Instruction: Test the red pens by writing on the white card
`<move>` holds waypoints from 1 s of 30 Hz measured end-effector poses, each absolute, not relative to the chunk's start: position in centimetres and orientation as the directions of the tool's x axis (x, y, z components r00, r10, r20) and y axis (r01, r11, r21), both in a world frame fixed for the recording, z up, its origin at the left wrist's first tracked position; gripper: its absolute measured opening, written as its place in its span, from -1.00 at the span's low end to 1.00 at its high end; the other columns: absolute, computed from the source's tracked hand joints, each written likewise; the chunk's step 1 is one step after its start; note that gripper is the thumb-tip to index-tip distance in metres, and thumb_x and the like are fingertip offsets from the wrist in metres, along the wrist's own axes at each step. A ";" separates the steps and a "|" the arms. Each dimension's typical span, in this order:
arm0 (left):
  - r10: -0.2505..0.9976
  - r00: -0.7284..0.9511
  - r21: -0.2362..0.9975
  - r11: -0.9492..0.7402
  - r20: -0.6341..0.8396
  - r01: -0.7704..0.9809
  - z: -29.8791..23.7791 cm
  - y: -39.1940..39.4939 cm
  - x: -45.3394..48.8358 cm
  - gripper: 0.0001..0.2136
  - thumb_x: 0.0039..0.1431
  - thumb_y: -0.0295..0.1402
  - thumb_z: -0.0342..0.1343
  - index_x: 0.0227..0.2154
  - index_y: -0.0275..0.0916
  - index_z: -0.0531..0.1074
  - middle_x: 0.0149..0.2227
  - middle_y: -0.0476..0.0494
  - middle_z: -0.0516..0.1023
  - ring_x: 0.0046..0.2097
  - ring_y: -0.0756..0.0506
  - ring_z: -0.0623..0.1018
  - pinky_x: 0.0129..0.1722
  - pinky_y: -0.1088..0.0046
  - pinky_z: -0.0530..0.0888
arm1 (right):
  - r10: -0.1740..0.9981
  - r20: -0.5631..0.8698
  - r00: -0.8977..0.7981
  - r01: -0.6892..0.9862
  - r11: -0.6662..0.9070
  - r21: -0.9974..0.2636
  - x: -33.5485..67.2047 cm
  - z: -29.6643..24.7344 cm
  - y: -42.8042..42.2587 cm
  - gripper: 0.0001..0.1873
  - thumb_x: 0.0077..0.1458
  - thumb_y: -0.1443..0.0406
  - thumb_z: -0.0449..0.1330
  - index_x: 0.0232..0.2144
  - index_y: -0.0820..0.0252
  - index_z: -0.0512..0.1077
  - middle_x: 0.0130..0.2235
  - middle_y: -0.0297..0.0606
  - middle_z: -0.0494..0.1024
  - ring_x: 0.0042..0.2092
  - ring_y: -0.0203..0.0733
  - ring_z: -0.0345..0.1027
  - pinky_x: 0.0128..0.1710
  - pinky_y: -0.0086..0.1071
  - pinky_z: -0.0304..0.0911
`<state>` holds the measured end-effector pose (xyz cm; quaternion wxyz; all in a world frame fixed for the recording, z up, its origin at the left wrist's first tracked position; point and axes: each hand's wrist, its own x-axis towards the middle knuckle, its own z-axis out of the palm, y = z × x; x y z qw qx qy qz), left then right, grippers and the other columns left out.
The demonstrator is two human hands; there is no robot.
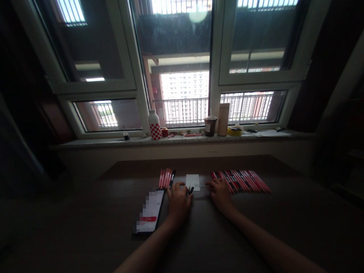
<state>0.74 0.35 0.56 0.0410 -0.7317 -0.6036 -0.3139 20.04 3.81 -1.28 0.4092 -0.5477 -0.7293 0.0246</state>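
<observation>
A small white paper [192,178] lies on the table between my two hands. My left hand [179,199] is closed at the paper's near left corner, with a short black pen cap [191,190] held by the thumb and fingers. My right hand [220,192] pinches a thin pale pen barrel [201,185] that points left over the paper; its far end is too small to make out. Left of the paper lies a small group of pink pens [165,178] with a black pen [172,177] beside them. A long row of red, pink and black pens [244,181] reaches right from my right hand.
A phone [150,212] with a lit screen lies left of my left forearm. Behind the table [113,197], the windowsill [182,141] bears a red-checked white bottle [155,125], a drink cup [210,126], a tan cylinder [223,119] and a yellow tape roll [234,131].
</observation>
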 end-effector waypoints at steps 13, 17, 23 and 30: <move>0.884 0.118 0.238 -0.247 0.452 0.939 0.6 0.3 1.3 -0.88 0.10 -0.31 0.12 -0.32 -0.20 0.41 0.01 -0.20 0.36 0.12 -0.24 0.28 0.20 -0.13 -0.03 | 0.830 0.554 -0.067 0.790 0.384 -0.479 19.9 -1.1 3.7 -0.74 0.08 0.43 0.10 -0.27 0.12 0.56 -0.22 -0.16 0.51 -0.07 0.02 0.18 -0.01 -0.17 0.12; 0.890 0.117 0.236 -0.241 0.441 0.942 0.7 0.3 1.4 -0.88 0.08 -0.30 0.13 -0.31 -0.20 0.41 0.02 -0.19 0.36 0.13 -0.24 0.28 0.21 -0.13 -0.04 | 0.831 0.551 -0.072 0.788 0.386 -0.480 19.9 -1.0 3.6 -0.75 0.09 0.42 0.10 -0.27 0.11 0.56 -0.22 -0.17 0.51 -0.06 0.01 0.18 -0.01 -0.19 0.11; 0.888 0.112 0.225 -0.232 0.445 0.946 0.5 0.3 1.3 -0.85 0.08 -0.27 0.13 -0.31 -0.20 0.42 0.02 -0.21 0.35 0.14 -0.24 0.26 0.21 -0.14 -0.04 | 0.832 0.550 -0.066 0.790 0.380 -0.480 19.9 -1.0 3.6 -0.74 0.09 0.43 0.10 -0.27 0.11 0.56 -0.22 -0.18 0.51 -0.05 0.01 0.16 0.01 -0.18 0.11; 0.884 0.121 0.216 -0.240 0.452 0.947 0.5 0.4 1.2 -0.84 0.07 -0.25 0.14 -0.32 -0.20 0.42 0.02 -0.22 0.36 0.13 -0.26 0.27 0.20 -0.16 -0.04 | 0.825 0.558 -0.083 0.778 0.404 -0.482 20.0 -1.2 3.7 -0.73 0.08 0.44 0.10 -0.27 0.10 0.56 -0.23 -0.16 0.50 -0.06 0.03 0.17 -0.02 -0.15 0.12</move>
